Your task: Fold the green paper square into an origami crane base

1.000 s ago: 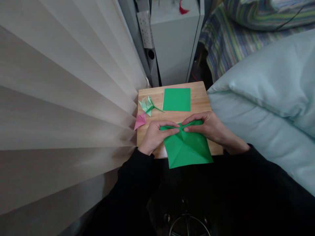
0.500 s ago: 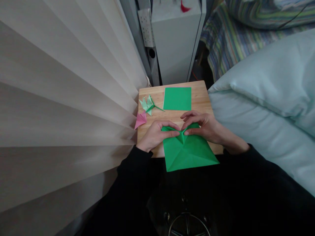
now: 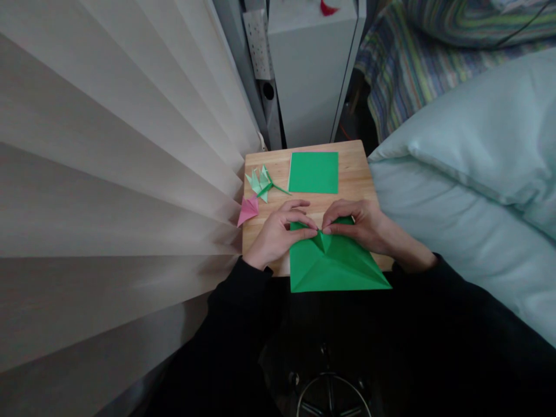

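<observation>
A sheet of green origami paper (image 3: 336, 263) with diagonal creases hangs partly over the front edge of the small wooden table. Its far edge is pinched at the middle, where a small fold stands up. My left hand (image 3: 282, 230) grips that edge between thumb and forefinger, its other fingers lifted away. Close beside it, my right hand (image 3: 358, 223) pinches the same edge with thumb and fingertips, so the two hands' tips almost meet. Beyond them lies a flat green square of paper (image 3: 313, 172).
On the wooden table (image 3: 351, 149), a green folded paper figure (image 3: 263, 184) and a pink folded paper piece (image 3: 249, 209) lie at the left. A pleated curtain (image 3: 174, 197) borders the left side, pale blue bedding (image 3: 456, 168) the right. Behind stands a white cabinet (image 3: 310, 81).
My left hand's free fingers have lifted from the paper and spread. My right fingers have drawn in closer at the pinch. The paper's near edge has risen and levelled slightly.
</observation>
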